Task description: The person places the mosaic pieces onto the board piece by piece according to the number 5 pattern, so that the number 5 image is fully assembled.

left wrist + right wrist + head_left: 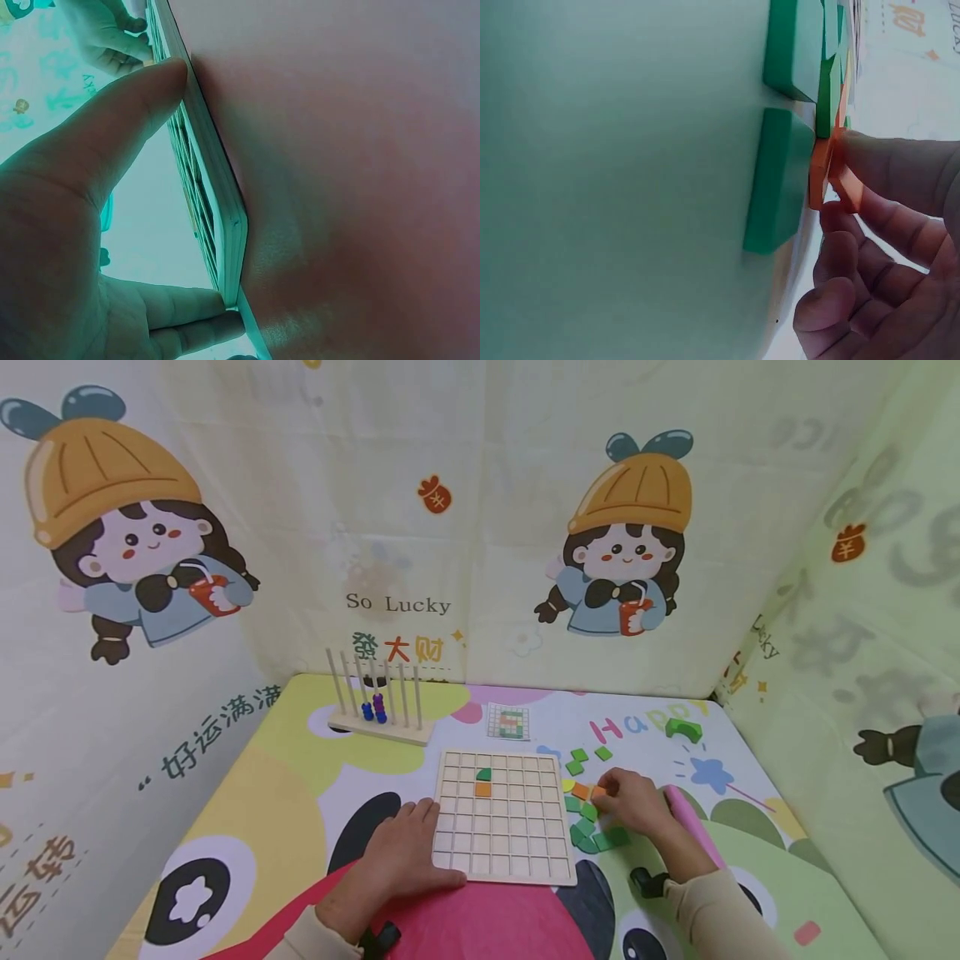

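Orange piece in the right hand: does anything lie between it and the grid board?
Yes: a yellow piece beside the grid board and a loose orange piece lie between that board and the pinched orange piece.

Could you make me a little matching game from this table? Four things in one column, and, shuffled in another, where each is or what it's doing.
Things
1. Left hand
2. Right hand
3. Peg stand
4. Printed card

Places and states
A. Carries blue and purple beads
B. Touches the grid board at its near left corner
C. Lies flat just beyond the board
D. Pinches an orange block

Pairs: 1-B, 2-D, 3-A, 4-C
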Available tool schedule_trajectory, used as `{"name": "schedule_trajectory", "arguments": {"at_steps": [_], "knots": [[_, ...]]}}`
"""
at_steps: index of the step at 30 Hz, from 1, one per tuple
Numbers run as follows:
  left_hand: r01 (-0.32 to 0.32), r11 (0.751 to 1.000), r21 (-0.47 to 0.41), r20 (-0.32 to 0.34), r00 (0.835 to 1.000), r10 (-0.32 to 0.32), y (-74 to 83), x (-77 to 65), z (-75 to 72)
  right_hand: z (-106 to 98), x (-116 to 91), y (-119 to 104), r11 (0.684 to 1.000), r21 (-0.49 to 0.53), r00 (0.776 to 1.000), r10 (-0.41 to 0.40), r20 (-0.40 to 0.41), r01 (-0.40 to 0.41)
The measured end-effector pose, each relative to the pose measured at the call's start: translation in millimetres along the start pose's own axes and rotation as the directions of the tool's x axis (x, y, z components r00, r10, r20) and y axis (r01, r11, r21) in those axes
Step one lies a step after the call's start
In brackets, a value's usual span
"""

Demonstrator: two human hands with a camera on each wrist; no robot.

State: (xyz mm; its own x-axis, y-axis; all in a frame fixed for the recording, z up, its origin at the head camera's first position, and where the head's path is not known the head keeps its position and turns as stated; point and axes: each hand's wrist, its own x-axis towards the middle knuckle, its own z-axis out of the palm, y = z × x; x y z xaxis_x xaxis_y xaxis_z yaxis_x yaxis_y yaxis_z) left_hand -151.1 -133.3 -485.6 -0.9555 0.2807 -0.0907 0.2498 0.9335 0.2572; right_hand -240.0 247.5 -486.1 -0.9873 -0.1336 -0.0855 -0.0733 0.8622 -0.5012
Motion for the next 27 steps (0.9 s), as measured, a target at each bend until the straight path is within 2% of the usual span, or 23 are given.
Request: {"name": "schedule_trajectory", "arguments": {"at_steps": [8, 16, 19, 27], "knots": [[0.003, 1.000, 0.007, 0.000, 1.000, -0.003, -1.7, 0.6, 2.9, 0.8, -0.6, -3.8, 0.999, 0.045, 1.000, -0.007, -0.005, 0.007], [-0.006, 1.000, 0.011, -0.004, 1.000, 0.006, -1.6, 0.7, 1.8, 0.1, -2.1, -11.6, 0.988, 0.150, 0.999, 0.040, 0.015, -0.042], [-0.004, 1.000, 0.012, -0.004, 1.000, 0.004, -1.7, 0.5, 1.3, 1.8, -0.7, -16.5, 0.980, 0.198, 1.000, 0.029, 0.011, -0.030], [0.001, 1.000, 0.005, -0.001, 1.000, -0.001, -0.2, -0.4, -0.7, 9.6, 4.2, -37.1, 0.970, 0.241, 1.000, -0.024, 0.002, 0.023]]}}
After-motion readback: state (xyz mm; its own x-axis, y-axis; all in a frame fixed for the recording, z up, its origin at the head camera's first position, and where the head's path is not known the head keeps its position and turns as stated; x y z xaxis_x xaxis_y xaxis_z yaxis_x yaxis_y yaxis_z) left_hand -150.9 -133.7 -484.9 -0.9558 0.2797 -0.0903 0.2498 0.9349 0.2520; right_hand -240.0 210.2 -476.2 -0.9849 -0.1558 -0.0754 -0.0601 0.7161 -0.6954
